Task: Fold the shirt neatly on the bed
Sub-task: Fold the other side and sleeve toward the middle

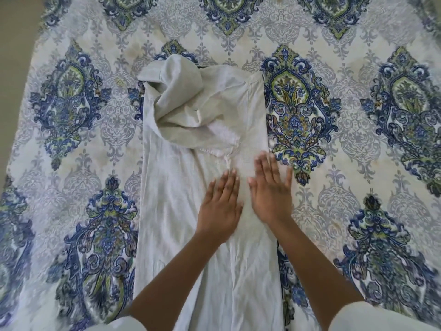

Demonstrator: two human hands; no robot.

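Observation:
A pale grey-white shirt (174, 187) lies lengthwise on the bed as a long narrow strip, its sides folded in. At its far end a sleeve is bunched in a loose, rumpled fold over the top. My left hand (220, 206) rests flat on the shirt's middle, fingers together and pointing away from me. My right hand (270, 187) lies flat beside it, near the shirt's right edge, fingers slightly spread. Neither hand grips the cloth. The shirt's near end runs out of view below.
The bed is covered by a sheet (358, 139) with a blue, green and grey damask pattern, spreading wide on both sides of the shirt. A strip of beige floor or wall (14, 25) shows at the upper left past the bed's edge.

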